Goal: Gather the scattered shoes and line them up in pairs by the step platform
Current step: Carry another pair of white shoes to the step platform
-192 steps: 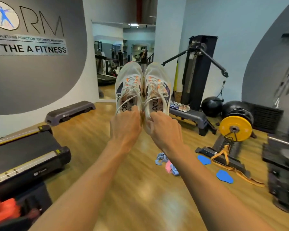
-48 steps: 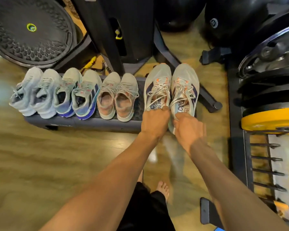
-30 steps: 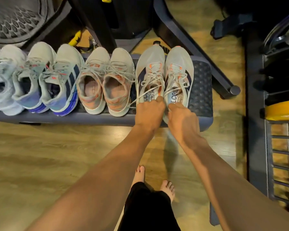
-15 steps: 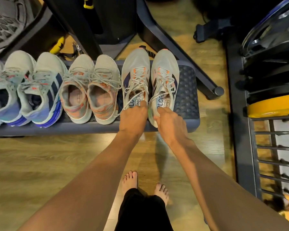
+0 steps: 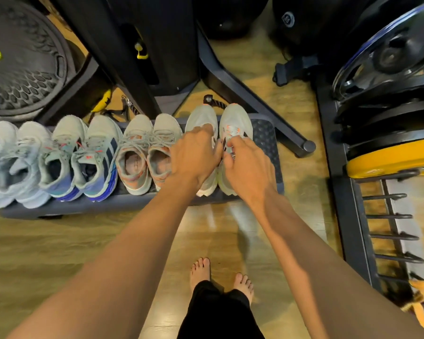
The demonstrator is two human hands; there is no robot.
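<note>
hands moved from heels to laces, left hand (image 5: 196, 156) fingers (image 5: 204, 129) straight on left shoe (image 5: 201, 115), right hand (image 5: 249, 167) fingers (image 5: 236, 143) pinching right shoe (image 5: 238, 116) laces, step platform (image 5: 264, 133) right end

4 shoe pairs (image 5: 101, 157) on step platform (image 5: 264, 135)

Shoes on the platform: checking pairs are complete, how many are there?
8, in one row on the step platform: pale blue pair far left, navy-striped pair, grey-orange pair, white pair at the right end. More may hide off-frame left.
</note>
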